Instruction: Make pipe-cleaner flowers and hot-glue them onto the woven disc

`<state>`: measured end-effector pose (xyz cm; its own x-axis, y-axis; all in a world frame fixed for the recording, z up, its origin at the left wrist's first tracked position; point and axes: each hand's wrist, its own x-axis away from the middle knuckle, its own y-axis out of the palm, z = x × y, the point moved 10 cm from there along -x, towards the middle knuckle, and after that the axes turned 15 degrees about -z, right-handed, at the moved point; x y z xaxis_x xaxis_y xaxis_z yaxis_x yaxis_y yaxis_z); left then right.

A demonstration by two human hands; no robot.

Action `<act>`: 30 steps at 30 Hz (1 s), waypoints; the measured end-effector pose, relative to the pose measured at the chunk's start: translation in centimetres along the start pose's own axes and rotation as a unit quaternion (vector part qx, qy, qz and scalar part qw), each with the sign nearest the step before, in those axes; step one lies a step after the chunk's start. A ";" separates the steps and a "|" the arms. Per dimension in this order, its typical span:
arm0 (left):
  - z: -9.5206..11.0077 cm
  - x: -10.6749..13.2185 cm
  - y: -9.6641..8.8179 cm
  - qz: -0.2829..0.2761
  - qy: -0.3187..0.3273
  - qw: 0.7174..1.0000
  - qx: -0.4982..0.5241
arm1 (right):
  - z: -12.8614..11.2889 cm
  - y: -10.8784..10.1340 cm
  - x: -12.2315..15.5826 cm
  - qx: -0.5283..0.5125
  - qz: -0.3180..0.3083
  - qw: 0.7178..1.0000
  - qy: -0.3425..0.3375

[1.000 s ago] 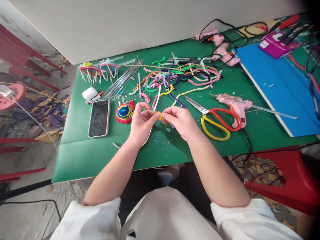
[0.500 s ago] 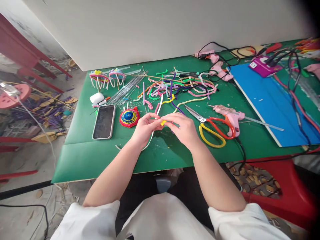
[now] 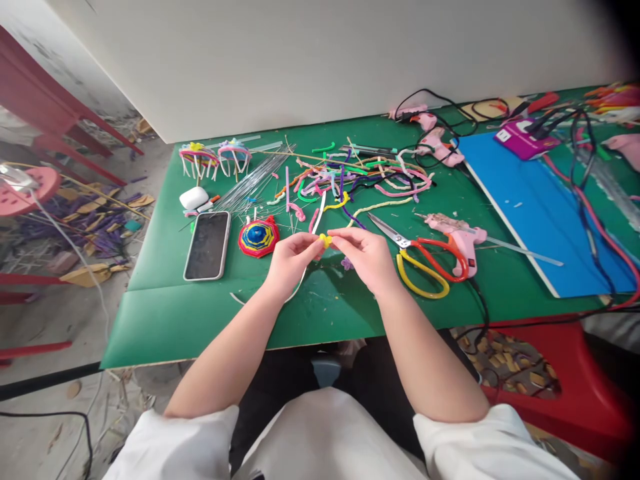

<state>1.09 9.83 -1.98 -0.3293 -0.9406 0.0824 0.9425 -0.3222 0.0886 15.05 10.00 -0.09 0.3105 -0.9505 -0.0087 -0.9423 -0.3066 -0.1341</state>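
Between my fingertips is a small yellow looped piece [image 3: 326,241], which looks like bent pipe cleaner. My left hand [image 3: 294,261] pinches its left side, and my right hand [image 3: 364,257] pinches its right side. A white strip [image 3: 303,280] curves behind and below my left hand; part of it is hidden. A small purple flower shape [image 3: 347,264] lies on the green table just under my right hand. Left of my hands sits a red, yellow and blue umbrella-shaped piece [image 3: 258,236]. Scissors [image 3: 420,257] with orange and yellow handles lie to the right of my right hand.
Loose pipe cleaners [image 3: 350,177] and thin wires [image 3: 257,175] cover the back of the green table [image 3: 165,313]. A phone [image 3: 207,245] and white case [image 3: 194,198] lie left. Right are a pink glue gun [image 3: 467,247], a blue board [image 3: 540,220] and a purple power block [image 3: 526,137] with cables.
The yellow piece shows more fully between my fingertips, its loops visible. My right hand has shifted slightly, and the purple flower shape beneath it now shows. The view has moved a little.
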 end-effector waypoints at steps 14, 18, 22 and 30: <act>1.3 0.4 -0.8 0.041 0.016 0.987 -0.156 | 0.3 0.8 -0.1 0.043 -0.028 0.999 0.000; 1.5 0.4 -0.7 0.046 0.028 0.981 -0.186 | 0.5 1.0 -0.2 0.033 -0.030 0.999 -0.002; 1.6 0.5 -0.6 0.047 0.046 0.978 -0.199 | 0.3 0.9 -0.1 0.087 -0.015 0.996 0.004; 1.5 0.8 -0.4 0.060 0.053 0.965 -0.251 | -1.0 1.6 0.4 0.220 0.022 0.975 -0.023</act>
<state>0.34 9.40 -0.44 -0.2340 -0.9713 -0.0425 0.8909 -0.1967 -0.4094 13.56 9.05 0.69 0.2862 -0.9558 -0.0676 -0.8131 -0.2050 -0.5448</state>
